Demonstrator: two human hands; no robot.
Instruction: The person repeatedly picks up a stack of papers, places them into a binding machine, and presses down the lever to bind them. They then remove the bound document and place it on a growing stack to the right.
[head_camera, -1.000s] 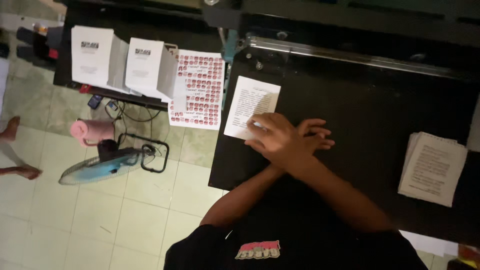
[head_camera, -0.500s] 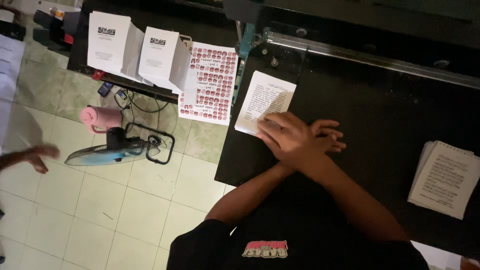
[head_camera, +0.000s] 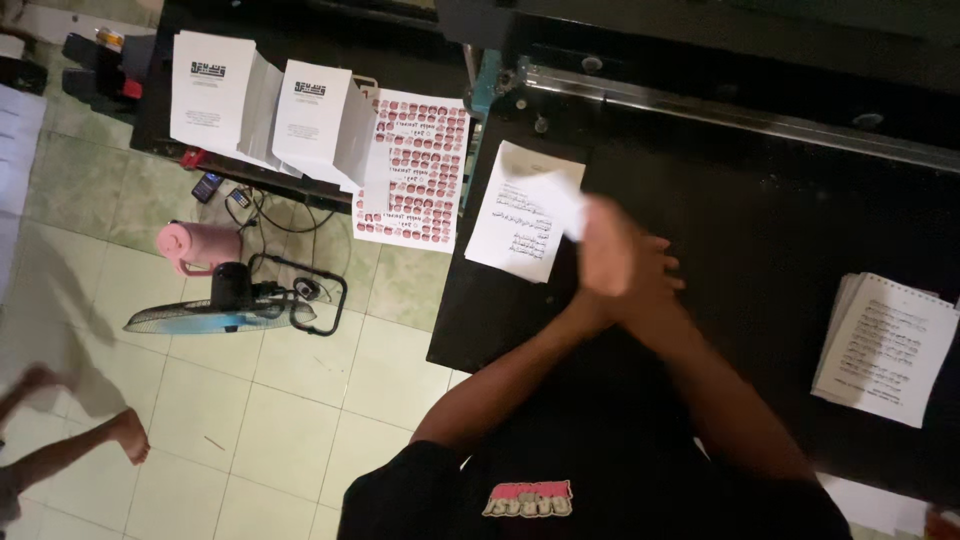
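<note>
My arms cross over a black machine table (head_camera: 760, 230). My right hand (head_camera: 606, 243), blurred with motion, reaches across to the left and lifts the top printed sheet (head_camera: 556, 192) by its right edge off a small stack of printed sheets (head_camera: 515, 228). Under my right wrist lies my left hand (head_camera: 660, 275), its fingers stretched out towards the right and holding nothing. The lifted sheet is curled and blurred, so the grip itself is unclear.
A second stack of printed pages (head_camera: 885, 345) lies at the table's right edge. A metal bar (head_camera: 720, 110) runs along the back. To the left are a sheet of red stickers (head_camera: 415, 170), white booklets (head_camera: 210, 90), a floor fan (head_camera: 215, 310), a pink jug (head_camera: 195, 245) and another person's foot (head_camera: 125, 435).
My right hand, which lay flat on the left stack, has risen and peeled up the top sheet. The other person's foot moved lower on the tiled floor.
</note>
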